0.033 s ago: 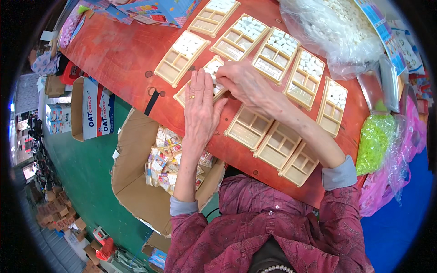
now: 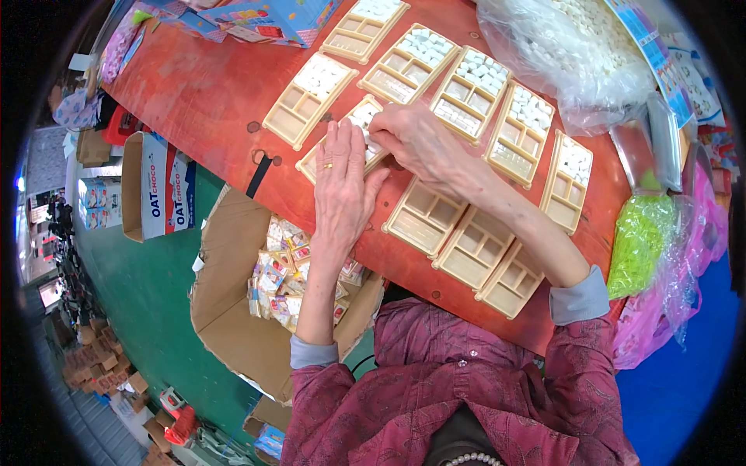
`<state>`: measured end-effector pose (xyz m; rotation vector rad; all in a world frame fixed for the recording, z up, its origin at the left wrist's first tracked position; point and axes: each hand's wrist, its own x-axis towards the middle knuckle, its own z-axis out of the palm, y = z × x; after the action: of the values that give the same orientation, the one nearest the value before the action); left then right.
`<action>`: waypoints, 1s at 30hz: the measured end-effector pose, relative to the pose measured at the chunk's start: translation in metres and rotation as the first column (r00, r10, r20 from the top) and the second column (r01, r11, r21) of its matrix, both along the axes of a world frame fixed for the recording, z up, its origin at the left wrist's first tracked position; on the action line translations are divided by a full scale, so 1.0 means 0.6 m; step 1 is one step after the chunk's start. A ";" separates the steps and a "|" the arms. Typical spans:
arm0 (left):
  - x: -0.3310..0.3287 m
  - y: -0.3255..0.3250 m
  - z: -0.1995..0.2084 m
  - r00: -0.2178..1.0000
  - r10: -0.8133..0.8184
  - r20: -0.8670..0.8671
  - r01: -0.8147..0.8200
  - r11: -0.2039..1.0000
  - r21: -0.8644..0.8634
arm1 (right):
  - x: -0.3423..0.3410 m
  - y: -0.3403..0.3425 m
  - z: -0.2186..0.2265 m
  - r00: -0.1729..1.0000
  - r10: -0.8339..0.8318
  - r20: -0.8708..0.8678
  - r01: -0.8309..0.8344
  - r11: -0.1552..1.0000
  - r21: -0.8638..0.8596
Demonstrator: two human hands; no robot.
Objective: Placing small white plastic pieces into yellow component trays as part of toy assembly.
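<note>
My left hand (image 2: 339, 175) lies with its fingers stretched out, flat over a cream divided tray (image 2: 309, 165). It hides the middle of that tray. My right hand (image 2: 416, 140) bends over the tray's far right side, fingers curled in toward its top compartment. What the right fingertips hold, if anything, is hidden. Small white blocky pieces (image 2: 361, 115) show in the top compartment between both hands. Right beside it stand more filled trays, including one tray (image 2: 468, 101) with white pieces in its top and bottom compartments.
Trays without white pieces (image 2: 423, 217) lie under and beside my right forearm. A clear bag of white pieces (image 2: 571, 54) stands at the far right, near a bright green bag (image 2: 641, 241). Below the red table's edge (image 2: 280, 206), a cardboard box (image 2: 233, 311) holds many small packaged sets.
</note>
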<state>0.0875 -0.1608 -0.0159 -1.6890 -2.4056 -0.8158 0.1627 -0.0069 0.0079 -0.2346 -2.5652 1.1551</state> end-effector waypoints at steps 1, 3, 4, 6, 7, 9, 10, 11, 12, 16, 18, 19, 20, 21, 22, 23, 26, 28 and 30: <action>0.000 -0.001 0.001 1.000 -0.006 -0.016 0.005 1.000 -0.011 | 0.001 0.002 -0.002 1.000 0.009 0.019 -0.009 1.000 -0.004; -0.002 -0.001 0.001 0.999 -0.010 -0.038 0.009 0.999 -0.038 | 0.002 0.002 -0.006 0.999 0.017 0.037 -0.016 1.000 -0.010; -0.001 0.000 0.000 0.998 -0.016 -0.058 0.012 0.998 -0.061 | 0.003 0.001 -0.007 1.000 0.023 0.010 -0.024 0.999 0.022; 0.000 0.001 -0.004 0.999 -0.013 -0.050 0.011 0.999 -0.048 | 0.006 0.002 -0.008 0.999 0.028 -0.016 -0.027 0.998 0.054; -0.001 0.000 -0.006 0.999 -0.005 -0.045 0.003 0.999 -0.036 | 0.004 0.001 -0.006 0.999 0.036 0.002 -0.036 0.997 0.063; -0.002 -0.001 -0.005 1.000 -0.001 -0.020 0.001 1.000 -0.001 | 0.003 0.000 0.000 0.999 0.045 0.018 -0.046 0.996 0.072; -0.002 -0.002 -0.004 1.000 0.003 0.006 -0.003 0.999 0.035 | 0.003 -0.001 0.005 0.998 0.051 0.021 -0.053 0.995 0.084; -0.001 -0.002 -0.001 1.000 0.004 0.005 -0.004 0.999 0.034 | 0.004 -0.002 0.008 0.998 0.058 0.023 -0.060 0.994 0.095; 0.000 0.000 0.003 0.999 -0.001 0.034 -0.001 0.998 0.055 | 0.004 -0.003 0.007 0.998 0.059 0.022 -0.061 0.994 0.095; 0.000 0.002 -0.004 0.998 -0.023 -0.060 0.021 0.999 -0.038 | 0.003 0.003 -0.002 0.999 0.046 -0.012 -0.046 0.999 0.025; 0.000 0.004 -0.006 0.997 -0.031 -0.073 0.028 0.999 -0.036 | 0.007 0.016 -0.005 0.999 0.032 0.010 -0.032 0.999 -0.004; -0.001 0.002 -0.005 0.995 -0.031 -0.091 0.027 0.999 -0.044 | 0.008 0.020 0.002 1.000 0.002 -0.008 -0.003 0.992 -0.124; -0.002 0.000 -0.002 0.995 -0.030 -0.093 0.025 0.999 -0.044 | 0.011 0.023 0.009 0.999 -0.030 -0.021 0.024 0.970 -0.243; -0.002 -0.001 0.000 0.996 -0.023 -0.090 0.018 0.998 -0.058 | 0.016 0.028 0.017 0.999 -0.029 -0.023 0.022 0.970 -0.243; -0.002 -0.002 0.000 0.996 -0.017 -0.084 0.011 0.998 -0.068 | 0.020 0.033 0.035 0.993 -0.054 0.110 0.099 0.879 -0.466; -0.002 -0.002 0.002 0.996 -0.018 -0.083 0.012 0.998 -0.066 | 0.023 0.036 0.044 0.969 -0.046 0.242 0.196 0.736 -0.648; 0.005 0.000 0.014 1.000 0.008 0.007 -0.008 1.000 0.020 | 0.032 0.047 0.029 0.983 -0.077 0.165 0.176 0.634 -0.753; 0.005 -0.002 0.021 0.995 -0.043 -0.091 0.040 0.998 -0.044 | 0.035 0.050 0.020 0.983 -0.072 0.170 0.178 0.606 -0.775; -0.001 -0.005 0.006 0.994 -0.065 -0.086 0.059 0.996 -0.073 | 0.039 0.050 0.014 0.983 -0.062 0.172 0.176 0.575 -0.799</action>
<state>0.0869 -0.1638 -0.0125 -1.7932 -2.3604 -0.6562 0.1863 0.0231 0.0163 -0.6918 -1.8446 2.2536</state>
